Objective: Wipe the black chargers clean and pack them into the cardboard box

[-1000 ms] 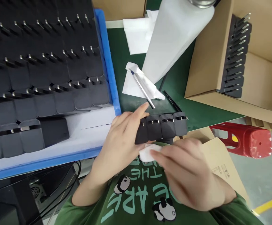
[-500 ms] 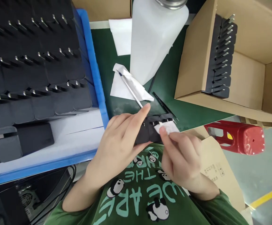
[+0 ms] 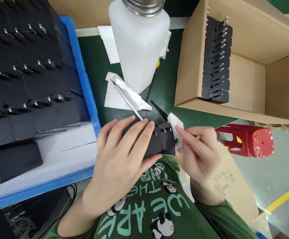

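My left hand [image 3: 122, 159] is wrapped over a row of black plug adapters [image 3: 166, 137] at the table's front edge, its thumb along their near side. Two of them show metal pins beside my fingertips; the hand covers the rest. My right hand [image 3: 200, 149] pinches a white cloth [image 3: 176, 127] at the right end of the row and is blurred. Behind the adapters lie black tweezers [image 3: 159, 109]. A thin silver tool [image 3: 127, 99] rests on a folded white wipe [image 3: 113, 96], its lower end close to my left fingers.
At left, a blue bin [image 3: 81, 71] holds several rows of black adapters. A white bottle [image 3: 139, 46] with a metal lid stands at the back. An open cardboard box [image 3: 190, 63] with more adapters is at right, above a red stool [image 3: 249, 139].
My right hand has lifted the white cloth from the adapters' pins to their right end. My left hand has spread farther over the row. The whole view has shifted, with the bin and box farther left.
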Action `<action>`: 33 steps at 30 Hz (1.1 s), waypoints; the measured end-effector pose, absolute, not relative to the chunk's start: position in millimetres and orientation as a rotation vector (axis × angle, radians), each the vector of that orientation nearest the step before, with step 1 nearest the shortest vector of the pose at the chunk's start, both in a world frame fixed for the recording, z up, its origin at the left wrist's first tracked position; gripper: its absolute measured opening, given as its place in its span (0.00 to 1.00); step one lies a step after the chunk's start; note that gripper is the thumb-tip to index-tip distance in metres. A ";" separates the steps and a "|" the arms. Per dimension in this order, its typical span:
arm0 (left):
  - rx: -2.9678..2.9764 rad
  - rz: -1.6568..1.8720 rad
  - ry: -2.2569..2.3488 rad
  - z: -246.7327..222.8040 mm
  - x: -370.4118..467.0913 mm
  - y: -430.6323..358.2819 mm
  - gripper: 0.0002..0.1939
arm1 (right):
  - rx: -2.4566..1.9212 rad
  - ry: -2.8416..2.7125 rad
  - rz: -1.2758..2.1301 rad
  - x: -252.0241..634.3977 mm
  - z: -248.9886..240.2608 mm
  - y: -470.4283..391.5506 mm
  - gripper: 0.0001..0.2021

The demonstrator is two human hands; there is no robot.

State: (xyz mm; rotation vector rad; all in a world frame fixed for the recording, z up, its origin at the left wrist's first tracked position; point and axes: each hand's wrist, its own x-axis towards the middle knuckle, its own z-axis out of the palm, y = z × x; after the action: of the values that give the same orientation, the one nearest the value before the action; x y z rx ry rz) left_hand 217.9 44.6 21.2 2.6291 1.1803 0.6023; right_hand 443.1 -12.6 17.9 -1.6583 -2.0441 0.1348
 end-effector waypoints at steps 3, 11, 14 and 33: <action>2.706 0.624 1.160 20.5 227.7 46.7 0.27 | -1.516 -2.030 0.050 428.4 3.3 -4.7 0.28; 2.677 0.530 1.140 18.5 233.2 51.5 0.23 | -1.163 -2.062 0.246 449.6 -1.7 -1.6 0.23; 2.665 0.509 1.154 20.6 233.6 52.0 0.19 | -1.167 -1.852 0.417 455.4 1.7 4.5 0.22; 2.656 0.489 1.202 21.0 234.6 49.8 0.21 | -0.952 -1.785 0.651 447.5 -14.7 -12.9 0.16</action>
State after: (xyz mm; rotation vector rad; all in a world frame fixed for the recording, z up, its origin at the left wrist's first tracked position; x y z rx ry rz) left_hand 234.6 49.8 21.0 2.6557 1.2023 0.4891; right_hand 447.5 -12.9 -14.7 -0.9520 -1.7855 0.6514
